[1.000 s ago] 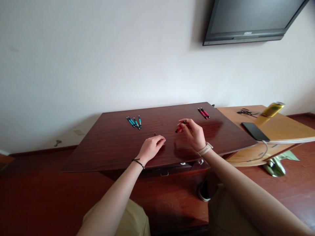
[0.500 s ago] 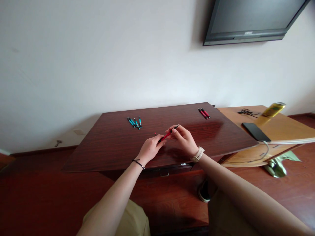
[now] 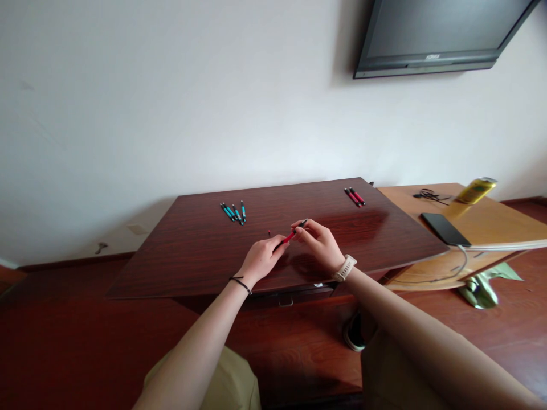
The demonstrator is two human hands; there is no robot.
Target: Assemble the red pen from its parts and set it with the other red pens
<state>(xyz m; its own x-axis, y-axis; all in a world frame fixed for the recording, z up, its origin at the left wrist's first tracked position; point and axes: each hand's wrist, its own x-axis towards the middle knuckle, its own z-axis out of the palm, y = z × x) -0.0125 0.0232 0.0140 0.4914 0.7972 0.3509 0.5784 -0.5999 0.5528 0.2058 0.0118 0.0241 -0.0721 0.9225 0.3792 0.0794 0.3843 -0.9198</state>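
Fingers (image 3: 299,232) of both hands pinch a red pen (image 3: 290,235) above the table (image 3: 179,256), apparently assembling it; next likely needs steady twisting between left hand (image 3: 261,259) and right hand (image 3: 319,246).

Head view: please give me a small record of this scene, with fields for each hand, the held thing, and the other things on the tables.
left hand: fingers pinch one end of the red pen
right hand: fingers hold the other end of it
dark table: teal pens far left, two red pens far right, small red piece
light table: black phone, yellow bottle
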